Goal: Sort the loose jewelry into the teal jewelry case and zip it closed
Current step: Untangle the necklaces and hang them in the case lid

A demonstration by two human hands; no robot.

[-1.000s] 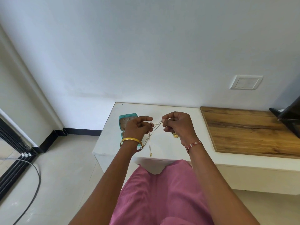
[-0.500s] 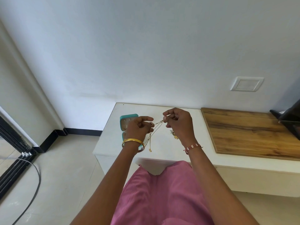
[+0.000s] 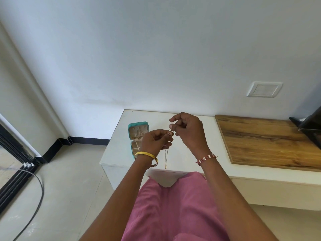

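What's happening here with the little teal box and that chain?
A person is holding a thin gold chain up over a white table. The left hand and right hand pinch its top end together while the rest dangles. The teal jewelry case lies open beside the left hand, some pieces already in its lid half. It is not zipped yet.

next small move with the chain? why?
Probably carry the chain left and lower it into the open case. Both hands, left and right, pinch its top end, it dangles free, and the case lies open beside the left hand.
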